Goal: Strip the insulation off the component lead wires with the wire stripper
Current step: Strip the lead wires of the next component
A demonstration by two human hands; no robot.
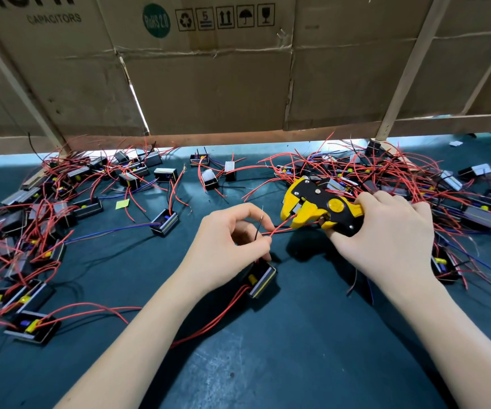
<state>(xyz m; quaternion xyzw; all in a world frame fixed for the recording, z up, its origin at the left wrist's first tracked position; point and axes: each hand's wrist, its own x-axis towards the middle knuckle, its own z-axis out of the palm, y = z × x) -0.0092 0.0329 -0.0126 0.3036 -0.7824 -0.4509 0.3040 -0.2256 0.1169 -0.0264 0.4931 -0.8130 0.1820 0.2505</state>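
Observation:
My right hand (386, 231) grips the yellow and black wire stripper (318, 206), jaws pointing left. A red lead wire (281, 227) runs from the jaws to my left hand (226, 246), which pinches it together with a thin black lead that sticks up. Just below my left hand sits the small black component (260, 278) with a yellow part inside, resting on the dark green mat. Another red lead trails from it toward me.
Heaps of the same black components with red, blue and black wires lie at the left (22, 246) and at the right (415, 184). A cardboard wall (208, 84) on a wooden frame closes the back. A yellow slip (122, 204) lies on the mat.

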